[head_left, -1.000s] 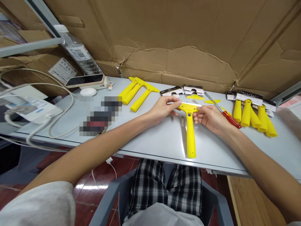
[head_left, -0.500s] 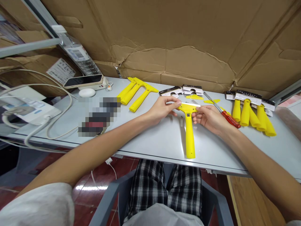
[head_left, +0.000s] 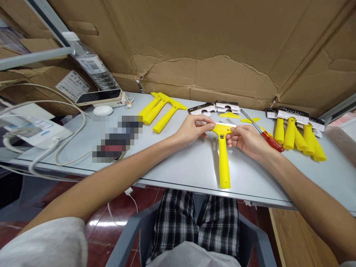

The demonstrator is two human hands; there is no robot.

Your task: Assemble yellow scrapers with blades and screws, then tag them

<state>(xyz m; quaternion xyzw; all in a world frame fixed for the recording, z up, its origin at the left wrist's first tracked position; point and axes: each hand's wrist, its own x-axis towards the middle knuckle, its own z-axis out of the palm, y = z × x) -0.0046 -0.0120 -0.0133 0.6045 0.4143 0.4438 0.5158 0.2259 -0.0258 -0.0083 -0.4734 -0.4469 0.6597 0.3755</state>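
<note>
A yellow scraper (head_left: 224, 159) is held between my two hands, its handle pointing toward me and a thin metal blade (head_left: 221, 124) along its head. My left hand (head_left: 194, 128) pinches the left end of the head with thumb and fingers. At the right end, my right hand (head_left: 244, 139) grips the head the same way, other fingers curled beneath. Just beyond lie loose yellow head plates (head_left: 230, 115) and a small metal piece (head_left: 230, 121). A screwdriver (head_left: 272, 142) with a red handle rests beside my right hand, touching or overlapping a yellow piece.
Several yellow scrapers (head_left: 164, 118) lie at the back left. More scrapers (head_left: 289, 134) with black-and-white cards lie at the right; similar cards (head_left: 227, 106) sit at the back. A phone (head_left: 98, 96), a bottle (head_left: 93, 63) and white cables (head_left: 59, 148) occupy the left. Cardboard (head_left: 208, 40) walls the back.
Almost nothing differs. Both hands keep hold of the scraper, which has shifted very slightly with its head a little lower.
</note>
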